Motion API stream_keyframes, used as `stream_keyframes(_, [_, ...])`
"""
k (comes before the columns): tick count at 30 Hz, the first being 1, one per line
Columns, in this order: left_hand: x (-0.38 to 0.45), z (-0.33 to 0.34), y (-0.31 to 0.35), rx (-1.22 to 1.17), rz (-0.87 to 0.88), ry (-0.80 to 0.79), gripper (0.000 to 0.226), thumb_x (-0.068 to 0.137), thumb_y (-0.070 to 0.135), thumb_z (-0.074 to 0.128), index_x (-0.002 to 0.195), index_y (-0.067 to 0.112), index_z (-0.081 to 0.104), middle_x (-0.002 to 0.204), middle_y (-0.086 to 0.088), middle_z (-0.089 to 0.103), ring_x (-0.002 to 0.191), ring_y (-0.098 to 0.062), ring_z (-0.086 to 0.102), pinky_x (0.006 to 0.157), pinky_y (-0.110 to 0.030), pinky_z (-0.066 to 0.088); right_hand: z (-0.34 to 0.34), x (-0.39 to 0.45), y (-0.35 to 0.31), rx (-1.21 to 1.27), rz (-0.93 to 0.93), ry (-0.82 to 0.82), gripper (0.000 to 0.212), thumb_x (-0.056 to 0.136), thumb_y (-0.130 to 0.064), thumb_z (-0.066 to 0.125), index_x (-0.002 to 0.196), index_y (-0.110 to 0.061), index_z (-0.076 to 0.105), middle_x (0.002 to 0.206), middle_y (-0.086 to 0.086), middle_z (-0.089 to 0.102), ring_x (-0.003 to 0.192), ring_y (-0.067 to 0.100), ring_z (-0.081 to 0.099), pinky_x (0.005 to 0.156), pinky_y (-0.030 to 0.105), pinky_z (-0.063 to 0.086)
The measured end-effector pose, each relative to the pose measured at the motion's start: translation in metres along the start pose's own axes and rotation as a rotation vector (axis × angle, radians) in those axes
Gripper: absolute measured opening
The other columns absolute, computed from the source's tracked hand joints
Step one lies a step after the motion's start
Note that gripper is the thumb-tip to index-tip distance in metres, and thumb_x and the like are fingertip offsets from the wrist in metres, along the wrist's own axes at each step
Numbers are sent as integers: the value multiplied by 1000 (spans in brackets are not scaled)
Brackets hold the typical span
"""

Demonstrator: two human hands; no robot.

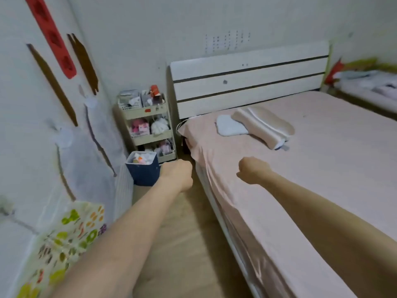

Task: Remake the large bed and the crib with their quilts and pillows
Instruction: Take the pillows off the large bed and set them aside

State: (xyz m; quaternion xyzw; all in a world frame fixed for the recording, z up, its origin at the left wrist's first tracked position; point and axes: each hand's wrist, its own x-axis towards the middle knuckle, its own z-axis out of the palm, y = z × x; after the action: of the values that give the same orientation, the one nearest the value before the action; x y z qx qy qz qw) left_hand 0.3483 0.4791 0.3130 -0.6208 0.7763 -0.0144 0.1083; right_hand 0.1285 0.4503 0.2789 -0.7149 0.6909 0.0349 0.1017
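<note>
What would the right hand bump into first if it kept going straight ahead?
Probably the beige contoured pillow lying near the headboard. The right hand hangs over the pink sheet, fingers curled, holding nothing; depth is hard to judge.

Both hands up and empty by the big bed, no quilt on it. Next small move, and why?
Probably reach the right hand forward to the beige pillow, which lies askew near the headboard, and square it up. Both it and the left hand are curled and hold nothing, the pink sheet is bare, and no quilt is in view to spread first.
</note>
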Motion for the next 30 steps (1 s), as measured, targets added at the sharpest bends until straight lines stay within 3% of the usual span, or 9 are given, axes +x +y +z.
stream_keyframes(2, [48, -13, -7, 34, 75, 8, 22, 92, 19, 47, 111, 13, 56, 105, -5, 60, 98, -27, 61, 67, -33, 39, -12, 33, 5, 27, 74, 27, 15, 91, -22, 47, 81, -10, 49, 94, 7, 55, 80, 27, 52, 60, 26, 38])
stream_keyframes(7, [190, -38, -8, 56, 231, 8, 30, 91, 26, 49, 118, 14, 56, 121, -7, 59, 110, -28, 58, 76, -32, 39, -34, 112, 36, 94, 266, 86, 30, 95, -32, 47, 117, -12, 56, 117, 6, 57, 106, 27, 56, 73, 29, 40])
stream_keyframes(12, [333, -32, 27, -18, 362, 9, 40, 89, 29, 51, 128, 17, 53, 127, -3, 57, 114, -27, 56, 77, -30, 36, -31, 214, 95, 144, 459, 119, 28, 94, -28, 49, 113, -10, 59, 112, 7, 62, 101, 27, 59, 76, 31, 46])
stream_keyframes(21, [563, -8, 25, 17, 419, -132, 41, 92, 28, 48, 131, 17, 50, 131, -4, 55, 117, -25, 55, 82, -31, 41, -15, 444, 134, 214, 508, 29, 29, 94, -24, 47, 119, -11, 55, 117, 6, 60, 104, 26, 58, 72, 28, 42])
stream_keyframes(30, [813, 67, 24, 38, 444, -342, 37, 92, 31, 50, 126, 18, 52, 129, -2, 55, 118, -23, 54, 87, -31, 41, 47, 640, 166, 183, 613, -31, 46, 93, -25, 51, 135, -15, 37, 131, 6, 47, 121, 29, 45, 96, 35, 37])
